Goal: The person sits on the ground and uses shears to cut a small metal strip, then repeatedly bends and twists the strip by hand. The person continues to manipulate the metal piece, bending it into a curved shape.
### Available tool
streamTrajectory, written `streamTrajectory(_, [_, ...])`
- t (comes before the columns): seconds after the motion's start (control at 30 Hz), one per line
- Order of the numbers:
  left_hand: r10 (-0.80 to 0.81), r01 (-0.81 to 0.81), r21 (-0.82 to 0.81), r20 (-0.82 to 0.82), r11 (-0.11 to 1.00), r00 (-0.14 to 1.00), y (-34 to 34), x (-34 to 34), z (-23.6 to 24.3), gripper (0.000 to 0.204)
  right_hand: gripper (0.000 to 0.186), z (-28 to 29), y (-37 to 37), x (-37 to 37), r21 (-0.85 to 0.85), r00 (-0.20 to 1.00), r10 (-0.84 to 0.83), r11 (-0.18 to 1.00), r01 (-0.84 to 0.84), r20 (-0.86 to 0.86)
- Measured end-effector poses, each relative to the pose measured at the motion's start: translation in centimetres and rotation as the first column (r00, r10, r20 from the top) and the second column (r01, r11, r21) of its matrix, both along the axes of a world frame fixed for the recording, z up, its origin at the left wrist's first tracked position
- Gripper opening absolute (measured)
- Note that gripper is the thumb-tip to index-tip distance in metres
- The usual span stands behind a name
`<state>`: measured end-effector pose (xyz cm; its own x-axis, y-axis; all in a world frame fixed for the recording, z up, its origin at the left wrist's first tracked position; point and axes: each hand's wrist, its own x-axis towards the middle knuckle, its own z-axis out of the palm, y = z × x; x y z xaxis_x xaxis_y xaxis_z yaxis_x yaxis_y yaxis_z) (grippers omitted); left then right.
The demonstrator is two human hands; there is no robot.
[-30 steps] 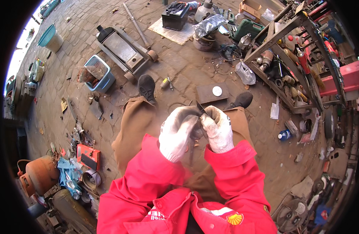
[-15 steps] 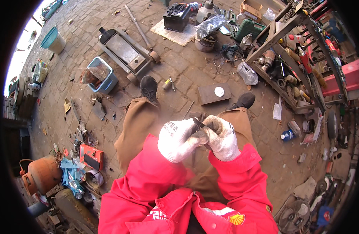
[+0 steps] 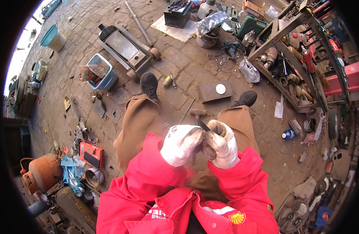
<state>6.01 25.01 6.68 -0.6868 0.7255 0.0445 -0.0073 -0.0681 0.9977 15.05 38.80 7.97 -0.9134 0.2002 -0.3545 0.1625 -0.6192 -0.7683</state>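
White lettering (image 3: 157, 214) runs across the red jacket (image 3: 144, 191) at the bottom centre of the frame, with a yellow-and-red fan-shaped emblem (image 3: 237, 218) to its right; dark printed characters mark the white left glove (image 3: 181, 145), mid-frame; pale lettering on the red box (image 3: 88, 149), lower left, is too small to read

Gloves: white fabric on my left hand (image 3: 182, 145) and right hand (image 3: 221, 145), grubby brown-grey over the fingers; dark print on the left glove's back
Jacket (image 3: 142, 175): bright red, long-sleeved, with wide cuffs
Front: my zip (image 3: 184, 201) edges the open collar, with round studs nearby
Chest: white lettering (image 3: 158, 214) and a yellow fan-shaped badge (image 3: 237, 218) lined red
Trousers (image 3: 135, 124): brown, loose
Shoes (image 3: 149, 86): dark, mine laced
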Motion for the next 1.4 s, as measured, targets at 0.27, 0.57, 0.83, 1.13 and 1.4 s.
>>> streamTrajectory(0.27, [-0.047,-0.02,0.142,0.453,0.99,0.89,0.0,1.0,-0.4,0.034,0.007,0.0,-0.4,0.2,-0.217,1.0,-0.029,0.976,0.027,-0.007])
streamTrajectory(0.57, [-0.09,-0.049,0.212,0.6,0.976,0.795,-0.7,1.5,-0.7,0.034,0.015,-0.6,-0.3,1.0,-0.436,0.999,-0.013,0.9,-0.001,-0.03])
streamTrajectory(0.83, [0.008,-0.111,0.121,0.641,0.986,0.767,-0.8,1.8,-0.8,0.031,0.015,-0.2,-0.3,0.7,-0.571,0.978,0.006,0.811,-0.127,-0.21])
streamTrajectory(1.13, [0.091,-0.15,0.045,0.616,0.988,0.782,0.9,0.7,-0.4,0.03,0.022,-1.1,1.3,-0.9,-0.041,0.999,0.035,0.999,-0.036,-0.011])
streamTrajectory(1.4, [-0.007,0.021,-0.058,0.239,0.998,0.971,-0.3,-1.0,-0.4,0.049,0.031,-0.4,0.9,-1.1,0.401,0.967,-0.251,0.884,0.242,-0.031])
